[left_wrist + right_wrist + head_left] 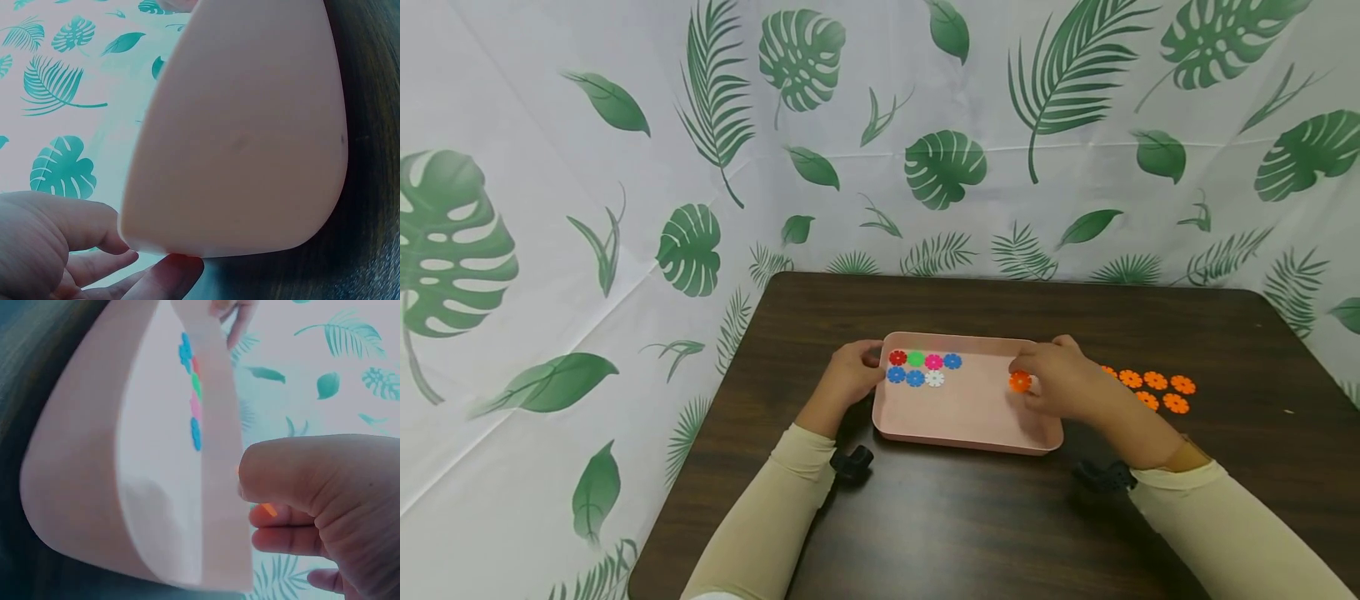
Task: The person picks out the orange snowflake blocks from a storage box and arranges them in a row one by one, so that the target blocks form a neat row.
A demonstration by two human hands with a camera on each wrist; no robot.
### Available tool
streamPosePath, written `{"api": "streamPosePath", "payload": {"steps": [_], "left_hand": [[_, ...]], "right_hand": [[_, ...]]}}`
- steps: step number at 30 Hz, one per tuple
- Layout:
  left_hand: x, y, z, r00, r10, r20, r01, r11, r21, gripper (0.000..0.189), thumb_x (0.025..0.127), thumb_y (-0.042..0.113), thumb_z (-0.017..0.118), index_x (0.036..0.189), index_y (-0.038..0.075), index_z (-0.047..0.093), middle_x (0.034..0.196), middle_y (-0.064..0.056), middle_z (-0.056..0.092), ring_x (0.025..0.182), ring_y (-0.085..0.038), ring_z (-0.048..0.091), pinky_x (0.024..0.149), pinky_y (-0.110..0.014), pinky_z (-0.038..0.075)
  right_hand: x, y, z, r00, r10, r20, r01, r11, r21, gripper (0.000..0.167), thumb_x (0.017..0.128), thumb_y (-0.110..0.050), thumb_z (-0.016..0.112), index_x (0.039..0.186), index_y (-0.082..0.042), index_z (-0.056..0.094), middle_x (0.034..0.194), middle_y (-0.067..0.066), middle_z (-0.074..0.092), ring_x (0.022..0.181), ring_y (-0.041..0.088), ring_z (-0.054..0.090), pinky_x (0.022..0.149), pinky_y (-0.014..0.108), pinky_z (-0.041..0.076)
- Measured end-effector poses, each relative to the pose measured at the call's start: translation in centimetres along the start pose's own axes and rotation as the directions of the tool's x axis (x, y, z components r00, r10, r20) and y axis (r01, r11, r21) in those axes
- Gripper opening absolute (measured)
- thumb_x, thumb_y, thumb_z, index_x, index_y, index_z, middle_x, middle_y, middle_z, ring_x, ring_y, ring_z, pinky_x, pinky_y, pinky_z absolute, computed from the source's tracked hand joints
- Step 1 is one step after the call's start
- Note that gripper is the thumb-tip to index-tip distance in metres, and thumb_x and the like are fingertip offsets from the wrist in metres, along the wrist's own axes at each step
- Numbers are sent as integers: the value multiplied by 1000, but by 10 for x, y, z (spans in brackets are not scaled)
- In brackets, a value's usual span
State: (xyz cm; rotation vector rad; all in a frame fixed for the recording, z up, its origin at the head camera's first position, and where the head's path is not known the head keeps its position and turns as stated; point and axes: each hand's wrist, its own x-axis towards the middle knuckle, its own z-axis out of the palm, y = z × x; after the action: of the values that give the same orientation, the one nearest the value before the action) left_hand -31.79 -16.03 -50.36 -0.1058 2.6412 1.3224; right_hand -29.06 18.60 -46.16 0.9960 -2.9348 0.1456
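Observation:
A shallow pink tray (970, 417) stands on the dark table. In its far left part lie two rows of small notched flower-shaped discs: a red disc (898, 357), a green disc (916, 358), a pink disc (933, 362), several blue discs (952, 361) and a white disc (935, 378). My left hand (848, 375) holds the tray's left end, thumb and fingertips against its edge in the left wrist view. Over the tray's right part, my right hand (1063, 379) pinches an orange disc (1019, 382), which its thumb mostly hides in the right wrist view.
Several more orange discs (1155, 380) lie on the table (955, 517) to the right of the tray, partly behind the right hand. A white cloth (865, 192) with green leaf prints hangs behind the table and along its left side.

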Motion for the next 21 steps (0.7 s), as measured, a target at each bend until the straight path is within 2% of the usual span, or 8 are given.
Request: {"api": "streamPosePath", "payload": {"steps": [4, 9, 15, 21], "left_hand": [[-1, 0, 0, 1000, 0, 2, 0, 1000, 5, 60, 88, 14, 76, 145, 19, 61, 121, -11, 70, 92, -24, 69, 81, -41, 63], [-1, -1, 0, 1000, 0, 4, 0, 1000, 6, 60, 88, 14, 76, 146, 20, 61, 121, -11, 70, 92, -25, 68, 81, -41, 63], [-1, -3, 2, 1000, 8, -1, -8, 1000, 13, 60, 88, 15, 75, 146, 19, 60, 121, -11, 69, 92, -25, 68, 81, -41, 63], [-1, -4, 2, 1000, 15, -4, -15, 1000, 4, 60, 88, 15, 75, 146, 19, 60, 121, -11, 70, 93, -25, 69, 82, -42, 63]], "right_hand": [[-5, 6, -7, 999, 9, -45, -8, 999, 31, 34, 77, -13, 85, 110, -7, 77, 107, 3, 72, 96, 23, 68, 88, 59, 39], [-13, 12, -14, 994, 16, -108, -11, 999, 51, 34, 76, -12, 87, 108, -7, 77, 96, -1, 69, 87, 23, 67, 87, 59, 38], [-22, 20, -19, 987, 12, -160, -4, 999, 47, 31, 77, -11, 86, 107, -8, 77, 95, -2, 69, 86, 19, 66, 84, 57, 38], [-32, 29, -26, 988, 79, -131, -71, 996, 61, 31, 81, -13, 83, 110, -8, 77, 97, 0, 68, 86, 20, 65, 85, 56, 38]]}}
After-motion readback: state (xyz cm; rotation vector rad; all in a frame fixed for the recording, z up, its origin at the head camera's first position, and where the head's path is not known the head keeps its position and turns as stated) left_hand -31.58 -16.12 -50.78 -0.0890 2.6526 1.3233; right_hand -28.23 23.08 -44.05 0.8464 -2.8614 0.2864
